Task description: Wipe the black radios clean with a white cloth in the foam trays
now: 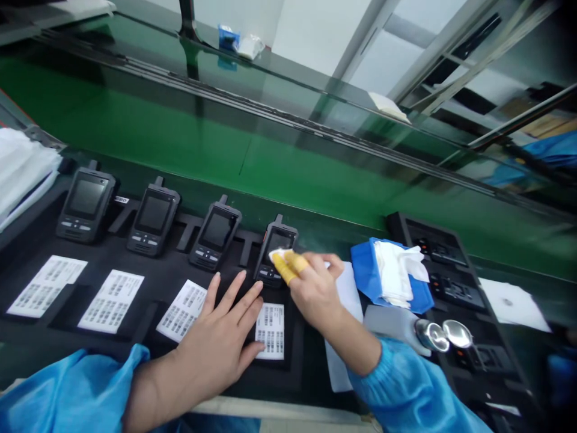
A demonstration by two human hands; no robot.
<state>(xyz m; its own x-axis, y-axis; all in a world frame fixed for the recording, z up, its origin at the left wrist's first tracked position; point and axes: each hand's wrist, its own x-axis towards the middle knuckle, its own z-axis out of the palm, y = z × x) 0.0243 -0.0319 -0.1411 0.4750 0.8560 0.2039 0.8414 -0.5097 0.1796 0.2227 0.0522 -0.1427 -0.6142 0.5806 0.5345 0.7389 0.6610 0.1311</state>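
My right hand [315,288], with yellow finger cots on its fingertips, pinches a folded white cloth [279,254]. It presses the cloth against the front of the rightmost handheld radio [269,243], covering part of its screen. My left hand [216,340] lies flat with fingers spread over the black foam tray [153,300], fingertips close to that radio's lower end. Beneath and beside this hand are two printed label sheets, one partly covered [183,310] and one to its right [270,331]. More radios [215,231] of the same kind stand in a row to the left.
A blue packet of white wipes [392,276] lies right of my right hand. Near it are a translucent bottle with an opened metal cap [430,335] and a second black tray [451,264] holding devices. White bags [24,171] sit at far left; a green panel [252,156] runs behind.
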